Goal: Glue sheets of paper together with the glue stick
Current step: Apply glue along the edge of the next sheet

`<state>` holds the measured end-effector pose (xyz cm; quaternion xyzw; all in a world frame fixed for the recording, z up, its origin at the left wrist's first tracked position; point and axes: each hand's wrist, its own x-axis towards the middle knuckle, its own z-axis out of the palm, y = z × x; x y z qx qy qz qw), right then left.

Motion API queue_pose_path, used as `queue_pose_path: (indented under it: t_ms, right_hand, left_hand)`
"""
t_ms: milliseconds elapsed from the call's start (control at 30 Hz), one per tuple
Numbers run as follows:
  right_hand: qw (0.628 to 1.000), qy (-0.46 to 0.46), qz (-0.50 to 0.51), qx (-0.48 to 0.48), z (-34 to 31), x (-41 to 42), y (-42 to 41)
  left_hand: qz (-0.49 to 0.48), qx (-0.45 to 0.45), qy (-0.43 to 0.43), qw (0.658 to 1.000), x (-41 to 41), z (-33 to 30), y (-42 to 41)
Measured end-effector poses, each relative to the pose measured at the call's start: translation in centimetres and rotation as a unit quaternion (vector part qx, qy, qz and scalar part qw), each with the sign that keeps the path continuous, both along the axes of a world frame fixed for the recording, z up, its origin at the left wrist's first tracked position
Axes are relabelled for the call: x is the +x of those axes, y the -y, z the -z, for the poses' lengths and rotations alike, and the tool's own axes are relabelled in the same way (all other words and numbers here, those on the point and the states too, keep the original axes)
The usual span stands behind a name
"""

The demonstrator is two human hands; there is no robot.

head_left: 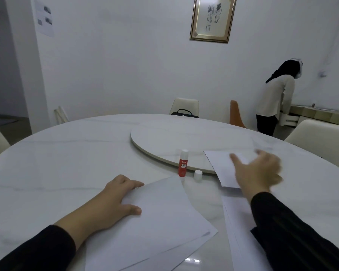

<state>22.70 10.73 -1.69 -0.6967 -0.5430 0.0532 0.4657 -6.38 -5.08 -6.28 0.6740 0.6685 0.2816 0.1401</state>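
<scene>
Left hand (114,200) flat, fingers spread, pressing the near paper sheets (155,222) to the tabletop (57,163). Right hand (258,171) open, blurred, over a smaller sheet (221,165) lapping the turntable (184,137). Glue stick (183,163) upright between them, cap (198,175) just beside it.

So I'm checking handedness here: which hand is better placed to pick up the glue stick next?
Probably the right hand: it hovers free over the far sheet, while the left hand presses the near sheets. The glue stick stands uncapped between them.
</scene>
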Motion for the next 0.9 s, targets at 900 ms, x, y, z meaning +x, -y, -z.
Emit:
queue_pose_path:
  t_ms: [900]
  right_hand:
    - [0.936,-0.1,-0.337,-0.009,-3.0,-3.2,5.2]
  left_hand:
    - [0.057,0.016,-0.107,0.992,4.7,-1.4,-3.0]
